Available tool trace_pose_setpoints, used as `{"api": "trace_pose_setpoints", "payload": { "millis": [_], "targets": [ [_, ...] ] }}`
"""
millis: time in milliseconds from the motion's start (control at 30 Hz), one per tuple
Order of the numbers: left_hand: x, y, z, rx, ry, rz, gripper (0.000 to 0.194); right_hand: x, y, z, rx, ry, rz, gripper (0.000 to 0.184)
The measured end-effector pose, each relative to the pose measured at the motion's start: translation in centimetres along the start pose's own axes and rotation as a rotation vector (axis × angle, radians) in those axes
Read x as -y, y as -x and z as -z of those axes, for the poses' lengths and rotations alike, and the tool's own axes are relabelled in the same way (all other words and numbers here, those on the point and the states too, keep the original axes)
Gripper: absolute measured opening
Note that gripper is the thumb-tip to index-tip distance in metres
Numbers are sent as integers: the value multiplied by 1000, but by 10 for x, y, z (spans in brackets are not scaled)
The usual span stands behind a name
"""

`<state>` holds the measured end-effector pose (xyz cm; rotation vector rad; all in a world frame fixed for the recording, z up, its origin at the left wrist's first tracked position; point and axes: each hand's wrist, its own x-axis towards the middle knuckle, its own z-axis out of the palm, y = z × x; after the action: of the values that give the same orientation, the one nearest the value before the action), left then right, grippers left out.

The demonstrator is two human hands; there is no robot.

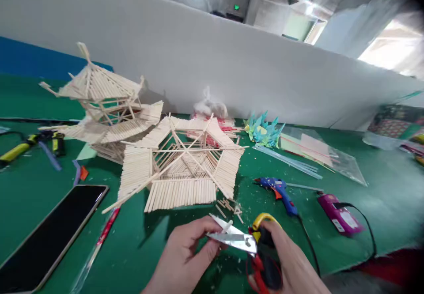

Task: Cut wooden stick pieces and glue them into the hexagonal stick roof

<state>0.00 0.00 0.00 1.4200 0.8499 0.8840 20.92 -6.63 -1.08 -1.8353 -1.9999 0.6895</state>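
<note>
My right hand (293, 258) grips scissors (243, 242) by their yellow, red and black handles, and the blades stand apart. Between those blades is a short pale wooden stick (228, 226). My left hand (187, 252) pinches the stick between thumb and fingers, which partly hide it. Just beyond my hands stands a wooden stick framework (182, 195), open in the middle, with slatted roof panels and crossed sticks on top. Several short stick offcuts (228, 205) lie beside its front right corner.
A finished-looking stick pavilion (99, 86) stands back left. A phone (53, 236) lies front left, beside a stick packet (107, 230). To the right are a blue glue gun (278, 190), its cord, a purple power box (341, 214), clear glue sticks (288, 161) and folded paper pieces (263, 130).
</note>
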Motion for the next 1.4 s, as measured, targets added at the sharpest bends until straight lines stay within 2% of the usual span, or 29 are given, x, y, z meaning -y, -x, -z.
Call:
{"api": "trace_pose_setpoints", "payload": {
  "millis": [100,200,400,500,633,700,833,967,1100,1233,1400],
  "targets": [
    [-5,-1,2,0,-46,14,14,2,-5,5,14,45,50,56],
    [-11,-4,2,-50,-95,7,14,4,-6,8,-13,73,98,53],
    [-10,-8,4,-69,-74,-17,13,5,-8,7,-33,76,133,61],
    [-7,-6,6,-42,-64,-25,13,4,-8,7,-5,18,101,54],
    [-8,-4,9,-25,-128,55,11,0,-6,3,53,-24,10,39],
    [-9,-4,10,-13,-130,21,10,-4,-4,-2,72,-31,-37,34],
    [-4,-3,5,17,-41,-71,9,-10,-3,-17,109,-77,-128,41],
    [0,2,-2,2,-24,-13,14,-6,-3,-27,97,-152,-194,41],
    [-4,2,0,40,-113,-69,18,2,-4,-28,68,-198,-162,40],
    [-10,-6,8,167,-234,-140,21,5,-4,-25,110,-272,-155,54],
    [-11,-13,9,213,-276,-141,23,1,-2,-27,110,-404,-133,68]
  ]
}}
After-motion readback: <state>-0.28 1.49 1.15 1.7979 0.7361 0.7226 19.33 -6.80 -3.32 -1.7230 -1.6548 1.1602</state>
